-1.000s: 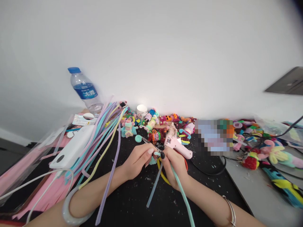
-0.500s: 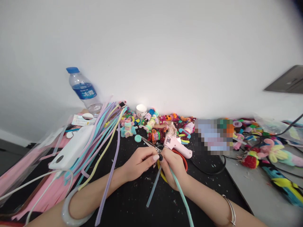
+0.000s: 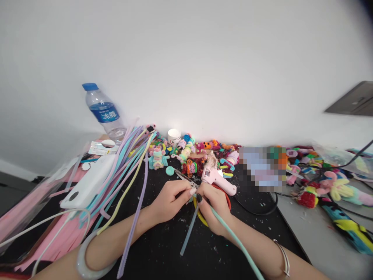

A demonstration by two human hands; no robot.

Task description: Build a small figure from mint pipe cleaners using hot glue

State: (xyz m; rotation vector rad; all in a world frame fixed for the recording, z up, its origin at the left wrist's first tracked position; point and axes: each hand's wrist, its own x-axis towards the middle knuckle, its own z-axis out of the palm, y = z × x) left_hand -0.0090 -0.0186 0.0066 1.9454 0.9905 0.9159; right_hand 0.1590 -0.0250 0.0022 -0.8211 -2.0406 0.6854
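A long mint-green pipe cleaner (image 3: 236, 238) runs from my right hand (image 3: 215, 206) over the right forearm toward the bottom edge. That hand is closed on it, thumb and forefinger pinched. My left hand (image 3: 171, 200) is closed too, its fingertips meeting the right ones at the pipe cleaner's end, which the fingers mostly hide. Just beyond lie scissors (image 3: 184, 176), partly covered by the hands, their orange and yellow handles showing around the right hand. Below the fingertips a bluish glue stick (image 3: 189, 230) rests on the black table. A pink glue gun (image 3: 219, 181) lies directly behind the right hand.
A bundle of pastel pipe cleaners (image 3: 124, 167) lies left, one purple strand crossing my left forearm. Behind are a water bottle (image 3: 104, 112), a paper cup (image 3: 174, 137) and fuzzy dolls (image 3: 158, 158). A black cable (image 3: 260, 214) curls at right, near more fuzzy figures (image 3: 345, 189).
The bit of mint pipe cleaner that showed between the fingertips is now hidden. Its long tail has swung to the right across my right forearm. Both hands stay nearly in place.
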